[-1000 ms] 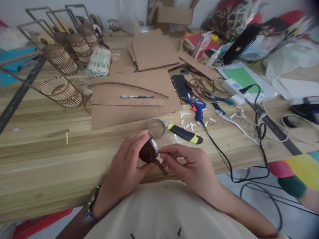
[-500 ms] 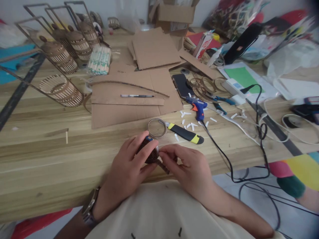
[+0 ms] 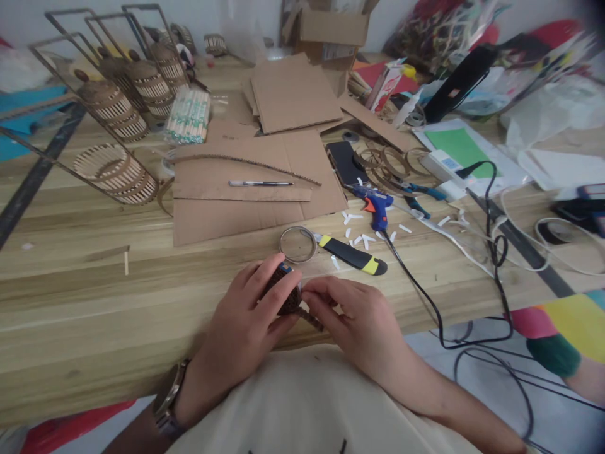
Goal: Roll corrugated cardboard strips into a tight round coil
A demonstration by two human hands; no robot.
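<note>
At the table's front edge, my left hand is closed around a tight brown roll of corrugated cardboard strip. A bit of blue shows on the roll's top, and the strip's loose tail sticks out beneath it. My right hand pinches at the roll's right side, by a small white piece; its fingertips hide exactly what they grip. Just beyond the hands lie a thin ring and a black and yellow utility knife.
A blue glue gun, its cord running right, lies among white scraps. Behind are cardboard sheets with a pen, a phone and pliers. Stick baskets and a pack of sticks stand left.
Both hands and the roll have shifted very slightly, the roll tilting a little. The hold of each hand looks the same, and the things on the table have stayed in place.
</note>
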